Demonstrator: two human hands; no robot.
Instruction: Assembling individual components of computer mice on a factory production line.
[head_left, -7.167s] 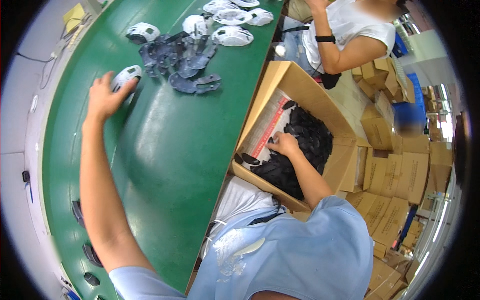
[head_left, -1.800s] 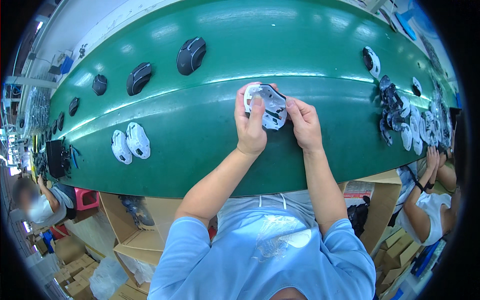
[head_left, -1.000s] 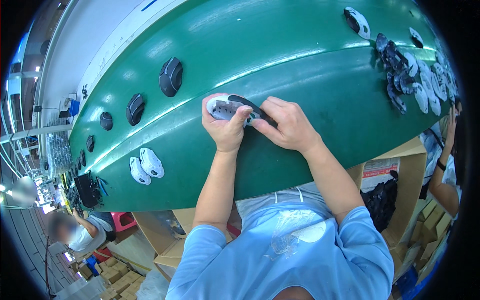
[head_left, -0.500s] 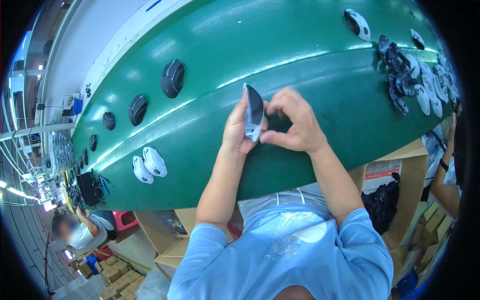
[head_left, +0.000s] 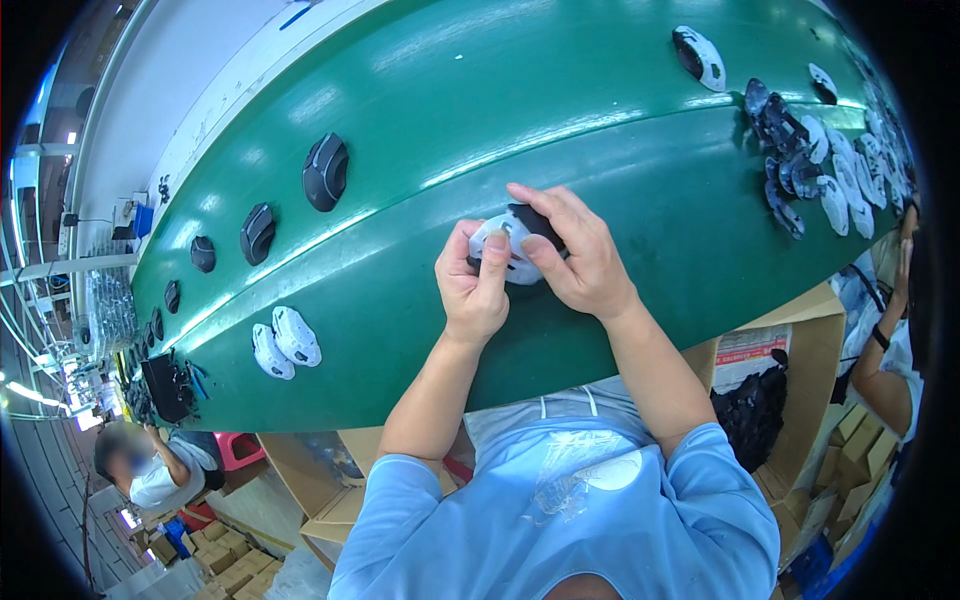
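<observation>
Between both hands, above the green work surface (head_left: 400,330), I hold a white-and-black computer mouse shell (head_left: 521,268). My left hand (head_left: 473,292) grips its left side, the thumb pressed onto the white face. From the right, my right hand (head_left: 588,262) closes round the black end with its thumb on the shell too. Fingers cover much of the part. Two white mouse shells (head_left: 296,337) lie side by side left of my hands.
Several black mice (head_left: 325,172) stand in a line along the far left. A pile of white and black shells (head_left: 800,150) lies at the far right. Open cardboard boxes (head_left: 815,375) stand below the near edge. Another person (head_left: 165,475) sits at the far left; an arm (head_left: 888,350) shows at the right.
The shell has turned from upright on edge to lying with its white face up. My right hand, loose beside it before, now grips it. The whole view has shifted slightly.
</observation>
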